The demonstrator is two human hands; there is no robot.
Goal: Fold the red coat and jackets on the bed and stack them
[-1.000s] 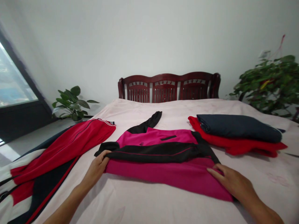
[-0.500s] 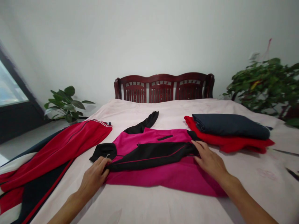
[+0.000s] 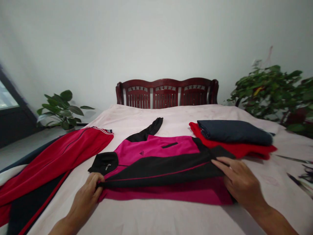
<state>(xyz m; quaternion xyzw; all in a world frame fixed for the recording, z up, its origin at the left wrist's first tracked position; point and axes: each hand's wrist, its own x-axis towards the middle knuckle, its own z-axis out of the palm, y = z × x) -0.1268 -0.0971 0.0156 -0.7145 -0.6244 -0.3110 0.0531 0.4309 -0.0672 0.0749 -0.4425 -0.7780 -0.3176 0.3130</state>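
Note:
A magenta and black zip jacket (image 3: 156,147) lies across the bed in front of me, its collar to the left. One black sleeve stretches toward the headboard; the other is laid lengthwise over the jacket's body. My left hand (image 3: 89,189) is closed on the near shoulder edge beside the collar. At the opposite end my right hand (image 3: 241,179) grips the near sleeve by its cuff end, pulling it taut. The fingertips of both hands are partly hidden by cloth.
Red and navy tracksuit clothing (image 3: 80,143) lies at the left. A folded navy garment (image 3: 234,132) rests on a folded red one (image 3: 256,150) at the right. Scissors (image 3: 299,182) lie near the right edge. Plants flank the bed, and a wooden headboard (image 3: 166,93) stands behind.
My right hand has moved right with the cuff, straightening the sleeve along the body. My left hand has shifted slightly left and nearer, still on the shoulder edge.

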